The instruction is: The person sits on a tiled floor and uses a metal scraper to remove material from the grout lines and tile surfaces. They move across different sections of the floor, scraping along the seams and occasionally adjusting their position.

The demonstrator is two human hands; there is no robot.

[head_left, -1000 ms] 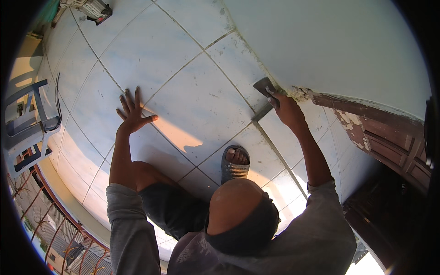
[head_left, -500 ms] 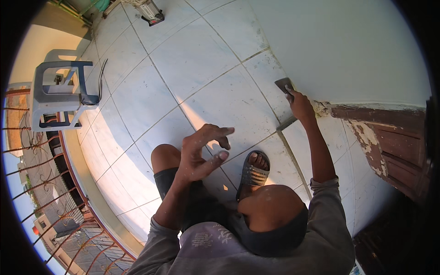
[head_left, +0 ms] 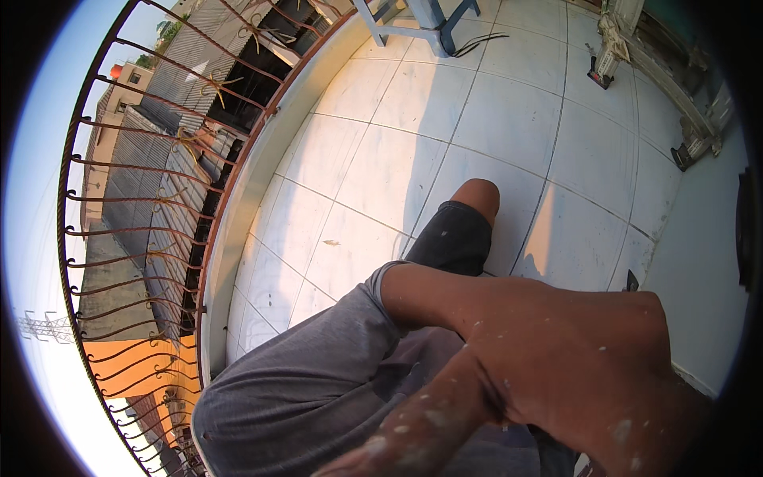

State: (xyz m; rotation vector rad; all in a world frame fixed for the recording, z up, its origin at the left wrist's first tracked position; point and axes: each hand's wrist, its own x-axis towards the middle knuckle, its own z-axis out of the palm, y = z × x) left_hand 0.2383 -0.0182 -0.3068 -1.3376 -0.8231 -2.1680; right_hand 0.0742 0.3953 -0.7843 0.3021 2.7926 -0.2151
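Note:
My left hand (head_left: 572,350) fills the lower right, very close to the camera, its back speckled with pale spots. Its thumb stretches out toward the lower edge, apart from the fingers, which bend down at the right and are partly out of sight. Nothing shows in this hand. Just above its knuckles pokes a small dark pointed tip (head_left: 632,280), by the foot of the wall; it looks like the corner of a flat scraper. My right hand is hidden behind the left one.
White floor tiles (head_left: 493,115) spread ahead, partly sunlit. A rusty railing (head_left: 211,262) curves along the left above a low ledge. A grey-blue plastic chair (head_left: 429,36) stands at the top. A worn frame-like structure (head_left: 660,87) leans by the pale wall (head_left: 699,262) at right.
My left hand has come up close to the camera and covers the lower right. The view has swung left toward the railing. My right hand, earlier gripping a dark flat scraper, is out of sight.

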